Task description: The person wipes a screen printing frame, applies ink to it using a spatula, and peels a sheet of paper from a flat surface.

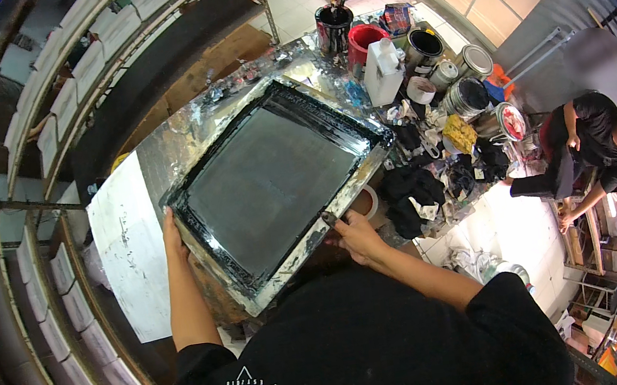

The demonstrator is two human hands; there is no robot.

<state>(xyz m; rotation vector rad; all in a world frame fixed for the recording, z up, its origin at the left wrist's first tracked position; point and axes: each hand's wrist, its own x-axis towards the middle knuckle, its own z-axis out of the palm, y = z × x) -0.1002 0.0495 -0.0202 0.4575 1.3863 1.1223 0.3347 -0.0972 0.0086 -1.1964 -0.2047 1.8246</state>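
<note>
A screen printing frame (276, 181) with a grey mesh and black ink smeared round its inner border lies tilted over the worktable. My left hand (173, 235) grips its left edge, the fingers partly hidden behind the wood. At the near right edge my right hand (359, 238) holds the frame, thumb on top and fingers below. The thumb looks stained dark. Just past my right hand, a brown round tub or roll (363, 201) is partly covered by the frame.
An ink-stained worktable (184, 135) carries paint cans (424, 49), a white jug (384, 73), a red bucket (364, 41) and black rags (411, 193). White board (129, 247) lies at the left. Drying racks (66, 302) stand further left. Another person (589, 132) sits at the right.
</note>
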